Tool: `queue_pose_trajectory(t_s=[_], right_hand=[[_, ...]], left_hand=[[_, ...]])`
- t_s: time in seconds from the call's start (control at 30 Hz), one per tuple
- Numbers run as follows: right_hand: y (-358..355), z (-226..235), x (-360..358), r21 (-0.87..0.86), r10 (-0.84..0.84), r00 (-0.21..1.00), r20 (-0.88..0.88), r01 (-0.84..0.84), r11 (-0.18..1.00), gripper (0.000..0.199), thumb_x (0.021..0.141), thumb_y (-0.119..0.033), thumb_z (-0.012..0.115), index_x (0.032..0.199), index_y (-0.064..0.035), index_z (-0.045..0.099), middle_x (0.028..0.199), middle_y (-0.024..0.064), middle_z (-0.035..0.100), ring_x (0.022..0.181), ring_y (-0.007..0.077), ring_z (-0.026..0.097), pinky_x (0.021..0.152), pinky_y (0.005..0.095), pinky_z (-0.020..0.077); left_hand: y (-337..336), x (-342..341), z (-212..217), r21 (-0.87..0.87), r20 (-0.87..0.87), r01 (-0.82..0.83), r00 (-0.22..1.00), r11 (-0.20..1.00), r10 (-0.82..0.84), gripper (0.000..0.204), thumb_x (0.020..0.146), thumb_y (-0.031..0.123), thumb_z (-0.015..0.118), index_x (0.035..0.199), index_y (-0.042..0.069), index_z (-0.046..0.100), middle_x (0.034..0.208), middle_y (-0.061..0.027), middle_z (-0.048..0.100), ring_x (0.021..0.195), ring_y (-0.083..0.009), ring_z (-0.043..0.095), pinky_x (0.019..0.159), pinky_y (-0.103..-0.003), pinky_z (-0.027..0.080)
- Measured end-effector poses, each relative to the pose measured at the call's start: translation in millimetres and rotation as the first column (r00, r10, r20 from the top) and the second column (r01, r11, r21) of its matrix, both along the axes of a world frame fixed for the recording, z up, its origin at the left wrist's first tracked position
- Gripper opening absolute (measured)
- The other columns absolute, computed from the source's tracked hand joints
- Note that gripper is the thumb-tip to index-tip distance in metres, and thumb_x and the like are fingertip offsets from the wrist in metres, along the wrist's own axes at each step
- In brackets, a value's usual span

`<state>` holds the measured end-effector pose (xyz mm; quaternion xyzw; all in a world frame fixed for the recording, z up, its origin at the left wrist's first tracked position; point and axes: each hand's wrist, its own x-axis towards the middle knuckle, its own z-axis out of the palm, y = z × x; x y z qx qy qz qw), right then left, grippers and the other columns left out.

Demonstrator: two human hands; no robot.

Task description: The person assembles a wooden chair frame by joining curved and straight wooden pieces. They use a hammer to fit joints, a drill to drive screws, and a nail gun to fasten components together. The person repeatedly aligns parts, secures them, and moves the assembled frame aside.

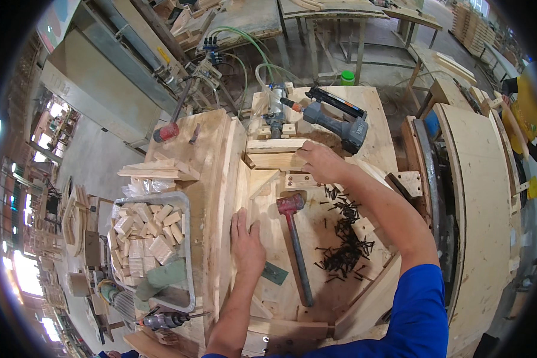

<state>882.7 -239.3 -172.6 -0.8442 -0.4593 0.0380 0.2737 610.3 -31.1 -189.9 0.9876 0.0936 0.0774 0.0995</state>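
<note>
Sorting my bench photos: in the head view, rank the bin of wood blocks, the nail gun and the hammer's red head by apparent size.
1. Bin of wood blocks
2. Nail gun
3. Hammer's red head
The gaps are plain.

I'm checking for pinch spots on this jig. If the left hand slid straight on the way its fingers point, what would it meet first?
Probably the triangular wood wedge just beyond the left hand; its fingertips point up along the board toward it. Depth is hard to judge.

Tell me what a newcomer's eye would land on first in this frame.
Probably the two bare hands at centre: the left hand flat on a pale wooden piece, the right hand gripping a wood block farther up the bench. Between them lie a red-headed hammer and a dark heap of screws; a nail gun rests behind.
</note>
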Motion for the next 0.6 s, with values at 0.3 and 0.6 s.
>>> queue_pose_trajectory(t_s=[0.3,0.6], right_hand=[[-0.1,1.4,0.5,-0.084,0.001,0.994,0.108,0.008,0.996,0.033,0.084,-0.008,0.071,0.116,-0.0003,0.068,0.119,0.0163,0.062,0.116,0.0366,0.062,0.097,0.0491,0.0519],[10.8,5.8,-15.1,-0.218,-0.051,0.967,0.25,0.108,0.97,0.031,0.086,-0.011,0.07,0.117,-0.0083,0.072,0.12,0.01,0.062,0.121,0.0325,0.059,0.099,0.0487,0.0472]], left_hand=[[-3.1,1.2,-0.4,-0.004,0.077,-0.009,0.997,1.0,0.009,0.038,0.087,-0.003,0.066,0.124,0.001,0.071,0.157,-0.0222,0.043,0.146,-0.0443,0.039,0.123,-0.049,0.034],[-39.5,150.2,38.3,-0.041,0.312,0.345,0.896,0.938,-0.316,0.036,0.091,0.007,0.064,0.127,0.004,0.065,0.127,-0.021,0.066,0.12,-0.0372,0.061,0.103,-0.05,0.048]])
